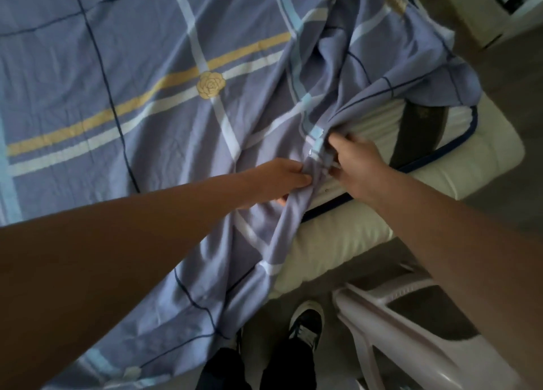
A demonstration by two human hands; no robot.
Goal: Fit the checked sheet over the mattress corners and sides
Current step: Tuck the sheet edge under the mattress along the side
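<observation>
The blue checked sheet [147, 75], with white, yellow and dark lines and a yellow rose print, covers most of the mattress. Its edge is bunched into folds near the mattress corner. My left hand [276, 181] grips a gathered fold of the sheet. My right hand [355, 166] pinches the bunched edge just beside it. The mattress [379, 131] shows bare at the corner: white quilted top, dark blue piping and a dark strap across it.
The cream padded bed frame [346, 242] runs below the mattress edge. A white plastic chair [411, 331] stands at the lower right, close to my feet in dark shoes [305, 322]. White furniture [511, 1] stands at the top right on a brown floor.
</observation>
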